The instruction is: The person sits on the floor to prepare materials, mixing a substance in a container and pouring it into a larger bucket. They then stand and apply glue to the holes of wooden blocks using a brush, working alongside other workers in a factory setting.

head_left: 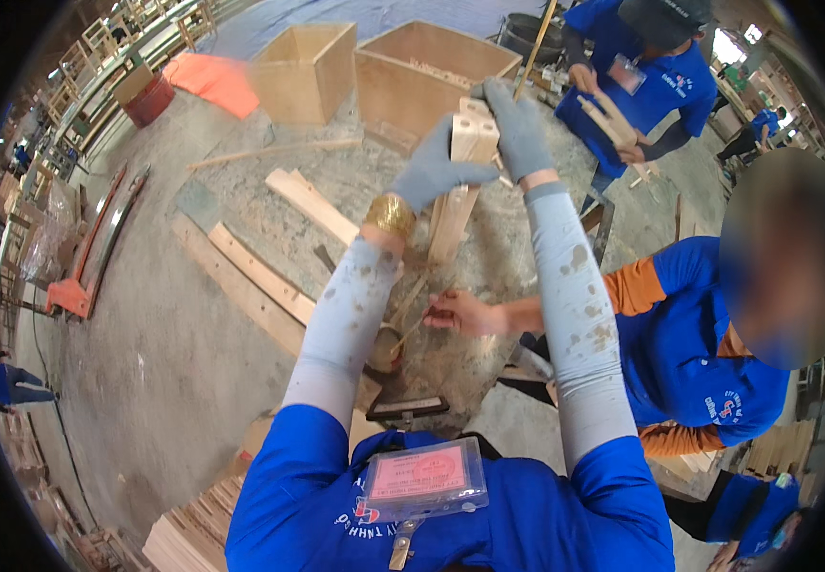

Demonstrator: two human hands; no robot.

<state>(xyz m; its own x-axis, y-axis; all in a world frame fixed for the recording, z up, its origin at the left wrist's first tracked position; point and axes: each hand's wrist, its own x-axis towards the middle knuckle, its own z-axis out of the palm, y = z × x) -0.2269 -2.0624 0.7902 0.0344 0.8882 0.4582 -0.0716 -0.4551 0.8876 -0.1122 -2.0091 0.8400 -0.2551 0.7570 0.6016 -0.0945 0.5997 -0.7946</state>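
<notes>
Both my hands wear grey gloves and are stretched out over the grey worktable (336, 167). My left hand (432, 170) is closed around the left side of a pale wooden piece with drilled holes (474, 143). My right hand (519, 129) grips the same piece from its far right side; some of those fingers are hidden behind it. Below the left hand a wooden post (453, 227) slants down toward the table; I cannot tell whether it is joined to the drilled piece.
Two plywood bins (308, 81) (422, 105) stand at the table's far side. Curved wooden rails (260, 272) and a wooden strip (312, 205) lie to the left. A co-worker's bare hand (465, 313) reaches in from the right. Another co-worker (656, 81) holds wooden pieces at the far right. A small round container (386, 348) sits near.
</notes>
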